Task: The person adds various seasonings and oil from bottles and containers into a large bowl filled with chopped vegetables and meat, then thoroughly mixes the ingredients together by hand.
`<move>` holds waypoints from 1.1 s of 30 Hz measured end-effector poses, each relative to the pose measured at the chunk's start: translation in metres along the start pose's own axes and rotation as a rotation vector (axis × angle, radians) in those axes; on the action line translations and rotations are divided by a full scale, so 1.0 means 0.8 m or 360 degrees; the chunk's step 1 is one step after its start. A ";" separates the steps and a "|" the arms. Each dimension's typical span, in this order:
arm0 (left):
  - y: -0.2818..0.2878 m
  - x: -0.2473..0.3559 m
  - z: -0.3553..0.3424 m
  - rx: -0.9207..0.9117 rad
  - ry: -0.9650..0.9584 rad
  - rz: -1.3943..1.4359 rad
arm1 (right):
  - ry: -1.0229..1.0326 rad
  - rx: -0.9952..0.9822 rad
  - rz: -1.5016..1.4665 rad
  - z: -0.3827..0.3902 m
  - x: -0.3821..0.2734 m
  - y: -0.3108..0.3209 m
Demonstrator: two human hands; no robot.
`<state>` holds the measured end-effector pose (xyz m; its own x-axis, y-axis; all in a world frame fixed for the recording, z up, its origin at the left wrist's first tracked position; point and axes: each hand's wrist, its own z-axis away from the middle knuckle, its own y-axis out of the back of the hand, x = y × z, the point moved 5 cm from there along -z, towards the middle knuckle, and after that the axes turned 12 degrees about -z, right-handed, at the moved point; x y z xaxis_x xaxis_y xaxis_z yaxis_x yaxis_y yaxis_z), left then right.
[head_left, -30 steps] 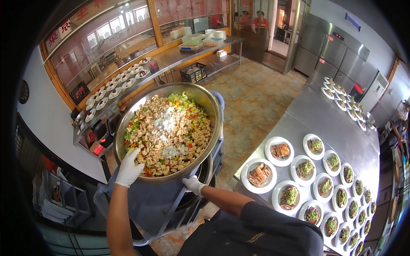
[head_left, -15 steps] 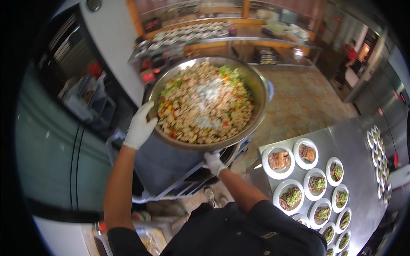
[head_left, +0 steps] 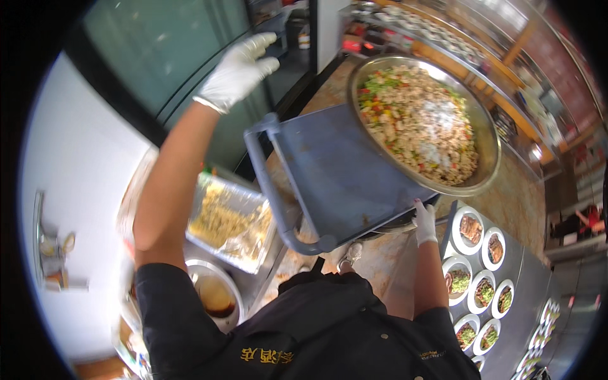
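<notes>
My left hand [head_left: 242, 73], in a white glove, is raised in the air left of the large steel bowl, its fingers apart and holding nothing. The bowl [head_left: 418, 123] holds chopped pale pieces, green and red-yellow vegetables and a white powdery heap, and sits on the right end of a blue-grey trolley [head_left: 329, 171]. My right hand [head_left: 423, 221], also gloved, is closed at the trolley's near right edge, just below the bowl; part of its grip is hidden.
A tray of yellowish food [head_left: 225, 221] and a pot [head_left: 212, 291] sit lower left. A steel table [head_left: 532, 272] with plated dishes is at right. A glass door [head_left: 145, 50] stands left, a shelf [head_left: 418, 28] of plates behind. A person in red [head_left: 592, 218] is far right.
My left hand has let go of the bowl's rim and risen up and away to the left. The view has swung round, so the bowl now appears further right and more trolley top shows.
</notes>
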<state>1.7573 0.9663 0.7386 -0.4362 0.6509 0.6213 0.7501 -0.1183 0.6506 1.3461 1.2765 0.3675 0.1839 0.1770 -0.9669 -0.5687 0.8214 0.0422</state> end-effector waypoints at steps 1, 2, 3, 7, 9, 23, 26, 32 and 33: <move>0.042 0.000 0.023 0.0047 0.0069 -0.0053 | 0.0420 0.0019 0.0261 0.041 -0.025 0.000; 0.084 -0.008 0.043 0.0088 0.0135 -0.0111 | 0.0550 -0.0100 0.0393 0.073 -0.034 -0.007; 0.134 -0.016 0.068 0.0155 0.0184 -0.0123 | 0.0691 -0.0231 0.0505 0.109 -0.045 -0.020; 0.310 -0.083 0.216 0.0328 0.0266 -0.0489 | 0.0379 -0.1127 -0.0029 0.336 -0.115 -0.153; 0.358 -0.079 0.315 0.0462 0.0427 -0.0678 | 0.0549 -0.1492 0.0209 0.406 -0.114 -0.190; 0.524 -0.085 0.887 0.0881 0.1397 -0.0650 | 0.1105 -0.1193 0.1177 0.421 -0.067 -0.147; 0.564 -0.092 1.000 0.0954 0.1540 -0.0665 | 0.0877 -0.1156 0.1191 0.433 -0.065 -0.101; 0.619 -0.120 1.162 0.1098 0.1776 -0.0798 | 0.0506 -0.0946 0.1592 0.367 -0.072 -0.029; 0.632 -0.130 1.188 0.1076 0.1826 -0.0826 | 0.0404 -0.0864 0.1752 0.349 -0.073 -0.023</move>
<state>2.6545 1.5513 0.5876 -0.6389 -0.4856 0.5967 0.3302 0.5275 0.7828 1.5701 1.4023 0.4936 -0.7230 0.4679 -0.5082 -0.5899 -0.0353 0.8067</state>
